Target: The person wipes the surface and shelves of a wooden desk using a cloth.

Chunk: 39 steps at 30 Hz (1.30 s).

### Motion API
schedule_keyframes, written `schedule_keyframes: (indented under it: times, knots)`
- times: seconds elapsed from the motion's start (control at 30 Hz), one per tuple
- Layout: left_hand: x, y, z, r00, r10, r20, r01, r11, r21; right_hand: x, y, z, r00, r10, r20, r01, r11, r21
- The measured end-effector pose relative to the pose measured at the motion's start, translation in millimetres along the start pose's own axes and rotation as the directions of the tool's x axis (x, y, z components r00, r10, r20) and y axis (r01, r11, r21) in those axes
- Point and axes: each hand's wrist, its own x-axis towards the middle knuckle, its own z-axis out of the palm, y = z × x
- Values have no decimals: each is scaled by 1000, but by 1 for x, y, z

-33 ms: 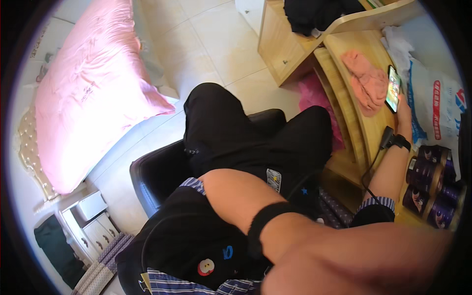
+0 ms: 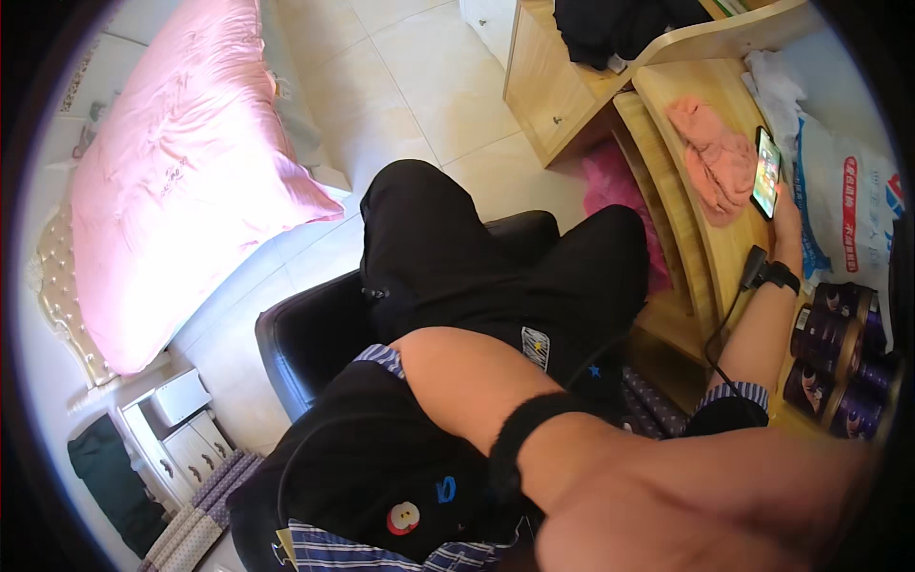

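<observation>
A smartphone (image 2: 765, 175) with a lit screen is in my right hand (image 2: 785, 229), which is closed around its lower part over the wooden desk (image 2: 660, 91). A black wristband with a cable (image 2: 721, 334) circles that wrist. Beside the phone lies a crumpled peach-coloured cloth (image 2: 715, 162). My left arm crosses my body, and my left hand (image 2: 667, 505) is raised very near the camera at the lower right. It is blurred, and its fingers cannot be made out. Another black band is around the left wrist.
White plastic bags (image 2: 843, 200) and several dark purple cans (image 2: 827, 343) stand along the desk's right side. Black cloth (image 2: 610, 29) lies on the far shelf. I sit in a black chair (image 2: 303, 334). A pink quilt (image 2: 181, 191) covers the bed at left.
The whole view has shifted very slightly. My left hand is a little farther right; my right hand still holds the phone.
</observation>
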Motion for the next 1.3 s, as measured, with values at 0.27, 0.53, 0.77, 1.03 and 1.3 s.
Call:
schedule_keyframes:
  times: [0.27, 0.53, 0.77, 1.03, 1.3]
  knots:
    - [4, -11, -8, 997, -49, -66, 45, 997, -62, -67, -28, 28, 982, -69, 174, 45, 989, 142]
    - [5, -25, -15, 988, -129, -80, 116, 981, -154, -88, -37, 13, 993, 61, 99, -82, 972, 220]
    - [7, -33, -21, 981, -169, -92, 148, 968, -202, -81, -37, 32, 994, -104, -29, 104, 995, 0]
    - [10, -38, -31, 970, -206, -126, 175, 960, -221, -79, -53, 46, 989, -145, 28, 145, 989, -5]
    - [14, -36, -32, 968, -225, -109, 199, 957, -212, -60, -71, 54, 998, -32, -49, 18, 965, -262]
